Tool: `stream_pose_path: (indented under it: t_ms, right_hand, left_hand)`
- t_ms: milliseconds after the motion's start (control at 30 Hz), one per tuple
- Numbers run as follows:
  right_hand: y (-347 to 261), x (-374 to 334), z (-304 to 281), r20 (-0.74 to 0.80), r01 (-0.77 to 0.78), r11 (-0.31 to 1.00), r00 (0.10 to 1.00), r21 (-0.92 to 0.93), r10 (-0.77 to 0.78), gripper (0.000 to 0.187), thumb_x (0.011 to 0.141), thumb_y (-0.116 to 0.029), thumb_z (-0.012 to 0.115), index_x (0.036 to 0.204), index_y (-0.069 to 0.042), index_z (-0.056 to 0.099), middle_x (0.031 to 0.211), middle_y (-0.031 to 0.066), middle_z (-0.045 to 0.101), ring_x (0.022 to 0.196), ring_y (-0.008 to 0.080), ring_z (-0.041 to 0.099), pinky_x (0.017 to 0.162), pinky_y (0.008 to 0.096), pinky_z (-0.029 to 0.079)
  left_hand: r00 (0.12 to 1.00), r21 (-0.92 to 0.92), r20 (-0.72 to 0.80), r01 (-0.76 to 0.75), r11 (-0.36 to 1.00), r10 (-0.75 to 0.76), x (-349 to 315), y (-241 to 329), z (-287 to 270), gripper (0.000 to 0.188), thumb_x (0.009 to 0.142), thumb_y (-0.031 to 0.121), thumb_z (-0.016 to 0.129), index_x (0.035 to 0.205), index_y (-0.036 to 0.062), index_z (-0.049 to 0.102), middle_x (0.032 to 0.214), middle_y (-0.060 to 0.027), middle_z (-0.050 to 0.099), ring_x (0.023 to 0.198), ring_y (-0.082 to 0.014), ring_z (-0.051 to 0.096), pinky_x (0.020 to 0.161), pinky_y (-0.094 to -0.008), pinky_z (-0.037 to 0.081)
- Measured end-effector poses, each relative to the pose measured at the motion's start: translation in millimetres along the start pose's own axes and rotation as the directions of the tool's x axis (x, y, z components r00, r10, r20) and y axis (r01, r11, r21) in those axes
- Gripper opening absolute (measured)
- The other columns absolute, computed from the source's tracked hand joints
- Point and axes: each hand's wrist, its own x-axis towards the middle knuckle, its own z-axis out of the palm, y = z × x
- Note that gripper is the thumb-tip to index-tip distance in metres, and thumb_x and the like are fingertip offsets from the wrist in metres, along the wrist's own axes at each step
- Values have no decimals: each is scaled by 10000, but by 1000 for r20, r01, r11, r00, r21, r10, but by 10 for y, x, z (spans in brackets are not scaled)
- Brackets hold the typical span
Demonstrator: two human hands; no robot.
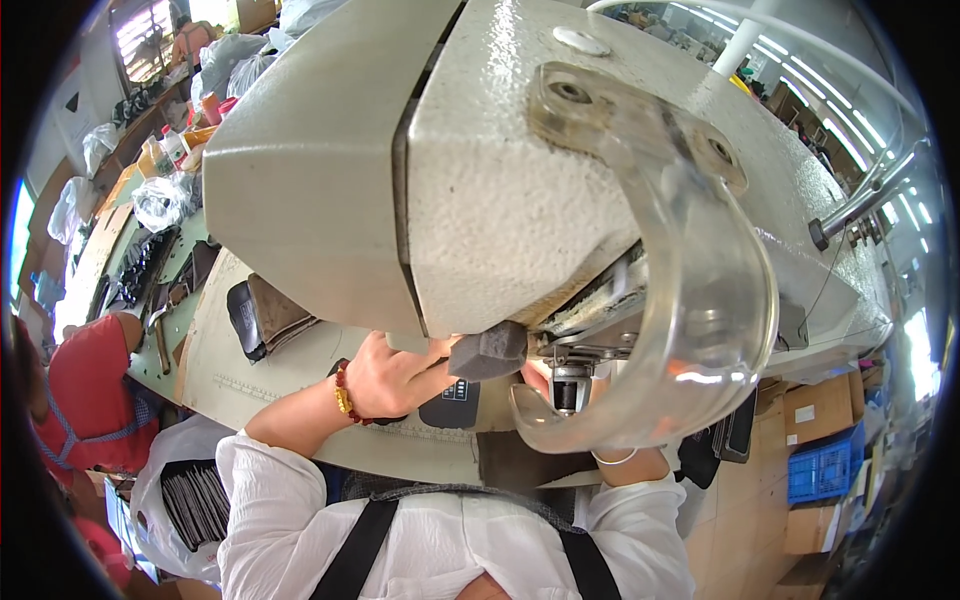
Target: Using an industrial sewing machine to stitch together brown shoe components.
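A large pale sewing machine [520, 170] fills the middle of the view, with a clear curved guard [715, 260] in front of its needle area. My left hand [393, 376] is under the machine head, its fingers bent and closed; the tips are hidden behind a grey foam block [488, 352]. Of my right hand [536, 377] only a little skin shows beside the presser part, the rest being covered by the machine and guard. A flat dark brown piece [530, 462] lies at the table's near edge below my hands. Near my left hand is a black piece with white print [448, 406].
Folded brown and black pieces [272, 315] lie on the pale machine table [225, 365] at the left. Beyond is a green worktable [190, 235] with bags and bottles. A person in red [95, 390] sits at the left. Cardboard boxes and a blue crate [825, 465] stand at the right.
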Motion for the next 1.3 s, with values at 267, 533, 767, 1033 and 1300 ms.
stream_pose_path:
  t_ms: [267, 533, 767, 1033, 1300]
  right_hand:
    - [-46, 43, -8, -19, 43, 997, 999, -61, -44, 461, 865, -297, 698, 1278, -94, 688, 673, 20, 534, 697, 185, 614, 788, 370, 554]
    - [-686, 141, -86, 145, 111, 895, 988, -431, -53, 497, 877, -319, 694, 1318, -91, 686, 648, 19, 516, 678, 180, 606, 784, 357, 560]
    - [-819, 233, -63, 25, 95, 863, 995, -497, -95, 443, 743, -179, 683, 1182, -142, 719, 616, -37, 421, 567, 151, 525, 602, 325, 481]
    - [-719, 218, -124, -106, 173, 898, 967, -404, -234, 189, 743, -121, 739, 927, -158, 720, 697, -30, 477, 609, 159, 552, 580, 331, 471]
    - [-668, 168, -93, -57, 182, 940, 977, -289, -206, 199, 746, -121, 721, 944, -137, 711, 717, -8, 522, 647, 186, 569, 638, 355, 494]
  left_hand:
    - [996, -224, 90, 29, 974, -9, 196, -127, -130, 385, 670, 40, 714, 1048, 26, 785, 1031, -103, 739, 846, -276, 704, 700, -380, 553]
    - [985, -374, 172, 63, 925, 3, 255, -191, -240, 432, 671, -22, 720, 1100, 0, 764, 1105, -154, 740, 953, -335, 714, 800, -422, 573]
    - [919, -447, 286, 378, 810, -271, 177, -143, -316, 420, 680, 23, 805, 1100, 19, 785, 1087, -143, 775, 941, -310, 737, 845, -385, 576]
    - [961, -397, 273, 147, 906, -37, 250, -229, -340, 325, 699, 63, 838, 1019, 31, 791, 1122, -151, 776, 924, -302, 755, 802, -354, 588]
    - [952, -286, 304, 134, 949, -43, 254, -135, -444, 467, 653, 70, 772, 1120, 67, 763, 1184, -103, 770, 810, -203, 740, 751, -304, 514]
